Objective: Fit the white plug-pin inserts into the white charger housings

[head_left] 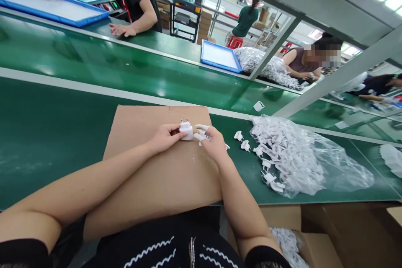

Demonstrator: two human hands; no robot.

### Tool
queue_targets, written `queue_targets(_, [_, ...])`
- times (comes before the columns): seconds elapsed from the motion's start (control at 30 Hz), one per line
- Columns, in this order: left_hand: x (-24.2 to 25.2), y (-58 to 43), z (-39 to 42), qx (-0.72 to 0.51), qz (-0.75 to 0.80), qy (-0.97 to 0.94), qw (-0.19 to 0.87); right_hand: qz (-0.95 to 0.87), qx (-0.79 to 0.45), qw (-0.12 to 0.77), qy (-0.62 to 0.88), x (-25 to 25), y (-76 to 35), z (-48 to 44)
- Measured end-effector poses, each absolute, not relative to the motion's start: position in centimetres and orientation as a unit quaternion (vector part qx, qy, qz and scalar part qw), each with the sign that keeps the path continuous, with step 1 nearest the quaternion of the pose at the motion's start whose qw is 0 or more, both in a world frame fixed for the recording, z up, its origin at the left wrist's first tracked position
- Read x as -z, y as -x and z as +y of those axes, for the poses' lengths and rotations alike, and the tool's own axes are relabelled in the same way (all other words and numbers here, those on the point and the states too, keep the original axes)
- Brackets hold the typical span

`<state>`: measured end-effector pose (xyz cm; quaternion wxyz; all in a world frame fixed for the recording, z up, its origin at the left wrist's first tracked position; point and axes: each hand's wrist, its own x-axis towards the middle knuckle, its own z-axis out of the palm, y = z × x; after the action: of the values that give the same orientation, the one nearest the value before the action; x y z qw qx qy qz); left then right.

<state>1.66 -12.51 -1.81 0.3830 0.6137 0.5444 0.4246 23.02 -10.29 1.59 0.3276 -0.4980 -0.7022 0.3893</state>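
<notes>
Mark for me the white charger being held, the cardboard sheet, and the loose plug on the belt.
white charger (pixel 186 130), head view, on its body front.
cardboard sheet (pixel 141 125), head view, bare upper-left area.
loose plug (pixel 258 106), head view, its middle.

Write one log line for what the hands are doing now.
left hand: holds white plug | right hand: touching plug | under: cardboard sheet | right: bag of plugs

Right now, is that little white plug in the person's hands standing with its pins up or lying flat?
Pins up. The white plug sits on the cardboard sheet, both metal pins pointing upward, steadied by the left hand.
</notes>
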Motion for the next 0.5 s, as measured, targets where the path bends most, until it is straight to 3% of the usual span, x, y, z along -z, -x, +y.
queue_targets(0.17, [0.2, -1.4, -12.5, -0.451, 0.455, -0.56, 0.525, -0.805, -0.281, 0.28, 0.44, -2.2, -22.9, -10.9])
queue_targets(0.37, [0.1, -1.8, -13.0, -0.474, 0.412, -0.468, 0.622, -0.807, -0.316, 0.342, 0.362, -2.3, -22.5, -11.3])
queue_targets(0.5, [-0.1, -2.3, -13.6, -0.495, 0.405, -0.442, 0.629, -0.809, -0.324, 0.348, 0.345, -2.1, -22.4, -11.5])
